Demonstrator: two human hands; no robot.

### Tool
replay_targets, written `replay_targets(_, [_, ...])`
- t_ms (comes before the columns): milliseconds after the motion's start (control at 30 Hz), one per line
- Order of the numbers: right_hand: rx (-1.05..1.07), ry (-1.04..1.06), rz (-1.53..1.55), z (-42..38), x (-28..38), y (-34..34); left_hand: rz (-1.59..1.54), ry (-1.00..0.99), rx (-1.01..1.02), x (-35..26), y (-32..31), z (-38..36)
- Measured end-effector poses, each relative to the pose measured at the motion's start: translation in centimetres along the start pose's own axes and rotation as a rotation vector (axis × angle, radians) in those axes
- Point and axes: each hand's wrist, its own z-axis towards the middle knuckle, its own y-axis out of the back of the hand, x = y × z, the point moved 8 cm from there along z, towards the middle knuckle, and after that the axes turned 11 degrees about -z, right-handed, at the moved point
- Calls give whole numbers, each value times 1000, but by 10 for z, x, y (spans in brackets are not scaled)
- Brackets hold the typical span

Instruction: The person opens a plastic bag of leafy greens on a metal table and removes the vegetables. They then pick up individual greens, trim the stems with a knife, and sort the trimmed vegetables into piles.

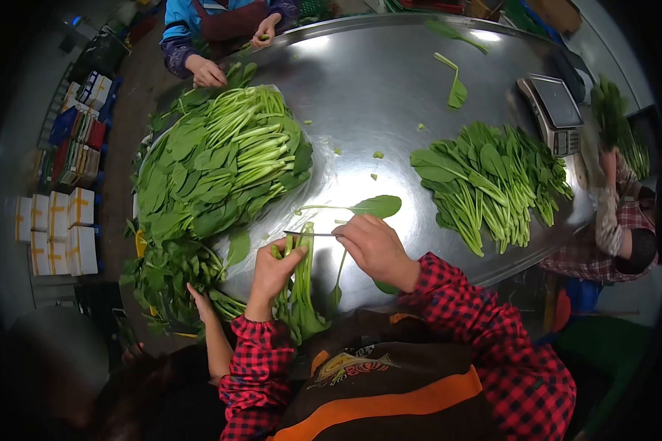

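Observation:
My left hand (276, 268) is closed around a small bunch of leafy greens (302, 283), stems pointing away from me and leaves hanging near my apron. My right hand (375, 246) grips a small knife (312, 234), whose thin blade lies across the stems near their cut ends. Just beyond the hands a single leafy stalk (375, 206) rests on the metal table (360, 95). A large heap of greens (198, 165) sits on clear plastic at the left. To the right lies a smaller pile of greens (493, 180).
Beyond the big heap, a co-worker's hands (207, 72) handle greens. Another person (625, 235) at the right holds a bunch upright. A scale (555, 110) stands at the right edge. Loose stalks (456, 88) lie at the far side. White boxes (81, 250) are stacked at left.

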Motion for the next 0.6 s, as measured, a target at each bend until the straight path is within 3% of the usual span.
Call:
replay_targets(100, [-8, 65, -55, 1, 10, 5, -96, 18, 40, 10, -8, -7])
replay_targets(200, [40, 55, -29, -20, -20, -28, -202, 7, 17, 8, -10, -17])
replay_targets(267, [203, -113, -107, -50, -71, -67, -104, 48, 3, 10, -1, -23])
replay_targets(300, [274, -375, 99, -64, -95, -75, -3, 90, -11, 11, 4, -23])
replay_targets(333, [274, -365, 96, -55, -87, -64, -8, 83, -16, 10, 4, -19])
replay_targets(400, [286, -506, 473, -43, -59, -49, -7, -22, 35, 9, -2, -20])
replay_targets(433, [273, -470, 709, -29, -41, -46, -79, -11, 63, 10, -8, -19])
replay_targets(533, [316, -139, 633, -4, -8, -42, -69, -120, 127, 4, -23, -14])
replay_targets(600, [248, -146, 637, -3, -15, -47, -50, -109, 97, 11, -14, -11])
